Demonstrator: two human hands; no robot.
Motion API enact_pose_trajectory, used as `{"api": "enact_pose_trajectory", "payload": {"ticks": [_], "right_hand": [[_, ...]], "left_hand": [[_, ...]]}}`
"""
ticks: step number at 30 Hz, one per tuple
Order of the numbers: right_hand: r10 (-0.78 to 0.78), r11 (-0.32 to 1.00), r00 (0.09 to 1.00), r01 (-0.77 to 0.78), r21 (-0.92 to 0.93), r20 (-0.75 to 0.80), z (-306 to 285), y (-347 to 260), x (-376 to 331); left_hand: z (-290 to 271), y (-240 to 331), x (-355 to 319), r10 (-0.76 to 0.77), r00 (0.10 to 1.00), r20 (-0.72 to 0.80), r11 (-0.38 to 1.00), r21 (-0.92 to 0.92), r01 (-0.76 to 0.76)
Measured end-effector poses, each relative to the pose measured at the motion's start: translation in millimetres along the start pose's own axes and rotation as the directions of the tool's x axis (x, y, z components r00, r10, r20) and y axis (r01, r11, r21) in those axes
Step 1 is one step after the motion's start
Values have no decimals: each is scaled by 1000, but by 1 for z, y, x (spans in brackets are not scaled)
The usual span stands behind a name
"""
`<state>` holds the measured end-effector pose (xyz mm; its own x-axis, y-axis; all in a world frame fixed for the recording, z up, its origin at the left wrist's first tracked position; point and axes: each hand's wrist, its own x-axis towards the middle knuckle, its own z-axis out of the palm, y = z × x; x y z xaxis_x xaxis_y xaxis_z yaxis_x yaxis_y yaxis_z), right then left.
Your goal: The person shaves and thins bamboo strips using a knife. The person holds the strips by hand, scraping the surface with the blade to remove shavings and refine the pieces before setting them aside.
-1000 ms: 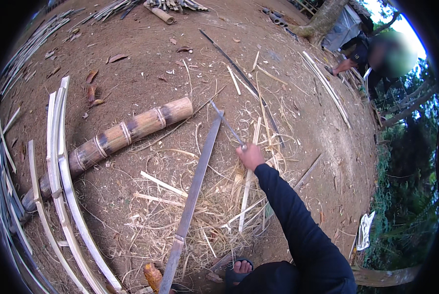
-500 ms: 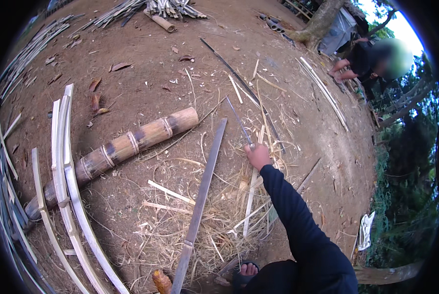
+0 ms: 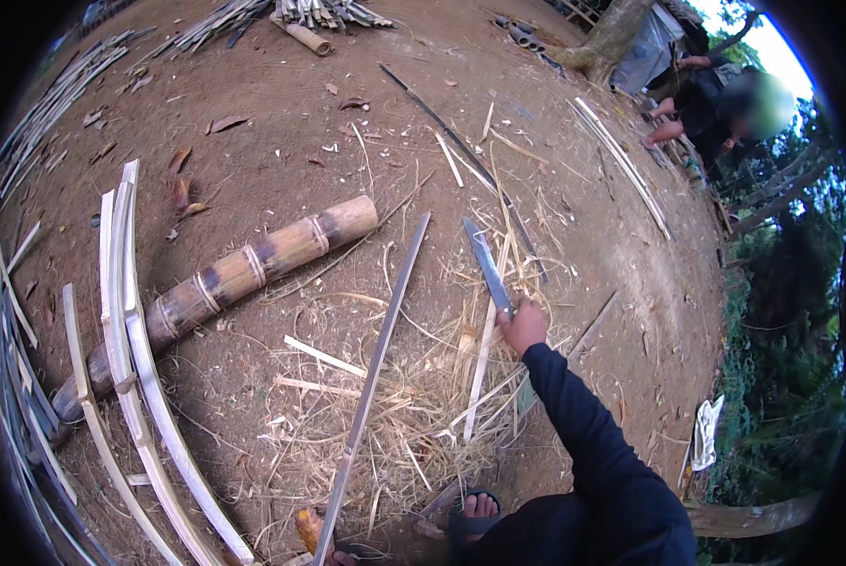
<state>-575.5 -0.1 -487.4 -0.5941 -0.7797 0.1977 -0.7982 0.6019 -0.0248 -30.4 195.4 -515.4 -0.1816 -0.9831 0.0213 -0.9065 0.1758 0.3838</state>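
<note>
My right hand [image 3: 525, 326] is closed around the handle of a long knife [image 3: 487, 264]. Its blade points up and to the left, with its broad side showing and a small pale curl near the tip. Below the blade lie pale bamboo strips [image 3: 480, 385] and a heap of thin shavings [image 3: 423, 415]. Left of the knife, a long, dark bamboo slat [image 3: 376, 363] slants up from the lower edge. My left hand does not show. A bit of skin and something dark sit beside the slat's lower end, too cut off to name.
A thick bamboo pole [image 3: 281, 253] lies on the ground at left, with long split bamboo lengths [image 3: 121, 311] across it. Far off are a pile of strips [image 3: 333, 14] and a tree trunk [image 3: 621, 42]. Another person [image 3: 701, 104] bends over at upper right. My sandalled foot [image 3: 481, 505] is below.
My right hand has come slightly nearer and right, and the knife has turned from edge-on to broadside. The dark slat has rolled to a narrower face. The other person has shifted a little.
</note>
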Motion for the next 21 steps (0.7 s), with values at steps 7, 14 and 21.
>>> {"api": "enact_pose_trajectory", "payload": {"ticks": [7, 14, 21], "right_hand": [[-264, 913, 936, 164, 374, 234, -5, -53, 85], [-268, 765, 915, 12, 644, 302, 53, -100, 78], [-330, 785, 941, 317, 532, -73, 14, -151, 12]], "left_hand": [[20, -4, -61, 403, 820, -406, 720, 694, -10], [17, 4, -62, 356, 845, -400, 768, 640, -21], [-8, 2, -28, 117, 992, -57, 988, 113, -110]]}}
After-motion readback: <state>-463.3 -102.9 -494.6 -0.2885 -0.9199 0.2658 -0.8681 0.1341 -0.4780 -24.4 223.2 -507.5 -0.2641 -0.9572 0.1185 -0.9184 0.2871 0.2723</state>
